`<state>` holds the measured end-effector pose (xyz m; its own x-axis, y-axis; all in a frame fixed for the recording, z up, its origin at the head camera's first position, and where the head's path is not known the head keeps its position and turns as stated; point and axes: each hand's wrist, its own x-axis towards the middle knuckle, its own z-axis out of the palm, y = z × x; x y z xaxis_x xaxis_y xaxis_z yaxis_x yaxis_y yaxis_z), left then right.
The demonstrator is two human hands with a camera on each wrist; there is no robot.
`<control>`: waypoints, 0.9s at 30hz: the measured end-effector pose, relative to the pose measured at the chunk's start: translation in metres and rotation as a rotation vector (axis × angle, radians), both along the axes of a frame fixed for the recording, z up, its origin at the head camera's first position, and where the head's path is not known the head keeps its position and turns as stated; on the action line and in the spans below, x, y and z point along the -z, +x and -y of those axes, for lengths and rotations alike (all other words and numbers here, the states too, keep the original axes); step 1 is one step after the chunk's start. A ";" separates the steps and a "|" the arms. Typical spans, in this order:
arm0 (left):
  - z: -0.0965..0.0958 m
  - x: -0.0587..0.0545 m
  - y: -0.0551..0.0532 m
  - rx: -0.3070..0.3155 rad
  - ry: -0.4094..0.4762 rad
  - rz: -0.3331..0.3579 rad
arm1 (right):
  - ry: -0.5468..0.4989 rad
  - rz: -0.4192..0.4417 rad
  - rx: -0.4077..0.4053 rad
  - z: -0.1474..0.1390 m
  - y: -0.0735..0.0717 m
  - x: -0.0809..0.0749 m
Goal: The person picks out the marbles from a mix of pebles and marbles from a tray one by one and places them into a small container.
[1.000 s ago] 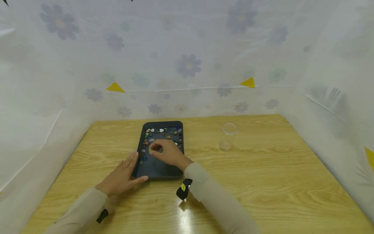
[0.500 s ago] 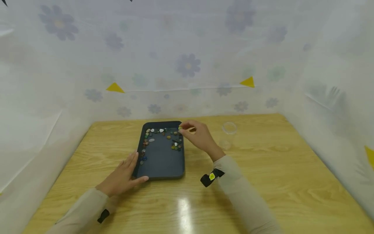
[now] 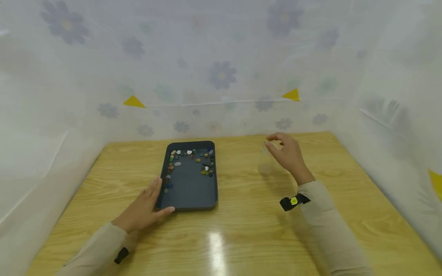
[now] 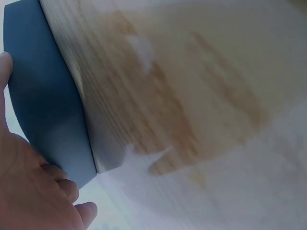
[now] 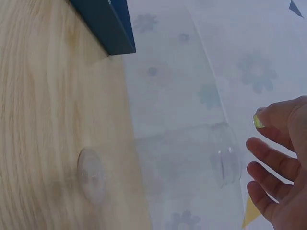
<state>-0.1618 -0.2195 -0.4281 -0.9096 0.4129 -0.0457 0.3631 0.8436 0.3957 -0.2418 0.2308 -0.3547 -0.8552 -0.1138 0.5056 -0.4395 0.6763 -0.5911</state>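
Observation:
Between thumb and fingertip, my right hand (image 3: 287, 154) pinches a small yellow-green stone (image 5: 259, 120), seen best in the right wrist view. That hand is over the mouth of a clear jar (image 5: 163, 160), which stands upright on the table; in the head view the fingers partly cover its rim. My left hand (image 3: 143, 209) rests against the near left corner of a dark tray (image 3: 188, 191), fingers along its left side and thumb at its front edge. Several small coloured stones (image 3: 206, 171) lie in the tray, mostly along its left, far and right sides.
The wood-grain table (image 3: 241, 230) carries the tray left of the jar. White flower-patterned sheeting (image 3: 221, 111) rises behind the table and on both sides. Yellow triangles (image 3: 291, 94) mark the sheeting.
My right hand has moved from over the tray rightward to the jar's mouth, carrying the yellow-green stone. The left hand has stayed at the tray.

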 end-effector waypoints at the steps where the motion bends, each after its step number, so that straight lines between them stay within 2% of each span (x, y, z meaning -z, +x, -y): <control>1: 0.001 0.000 0.000 -0.001 0.000 -0.003 | 0.002 0.015 0.023 -0.003 0.000 0.002; 5: 0.000 0.000 -0.001 0.004 0.003 -0.012 | 0.013 0.102 0.077 -0.015 -0.001 0.007; 10: 0.001 0.000 -0.001 0.005 0.005 -0.013 | 0.047 0.223 0.046 -0.022 -0.003 0.005; 18: 0.000 0.001 0.001 0.006 0.019 0.004 | 0.126 0.280 0.022 -0.027 -0.003 0.002; 27: 0.001 0.001 0.000 0.002 0.009 -0.012 | 0.138 0.345 0.011 -0.026 -0.004 -0.003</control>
<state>-0.1618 -0.2208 -0.4294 -0.9093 0.4149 -0.0311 0.3693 0.8394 0.3987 -0.2461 0.2567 -0.3514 -0.9744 -0.1502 0.1675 -0.2220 0.7636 -0.6063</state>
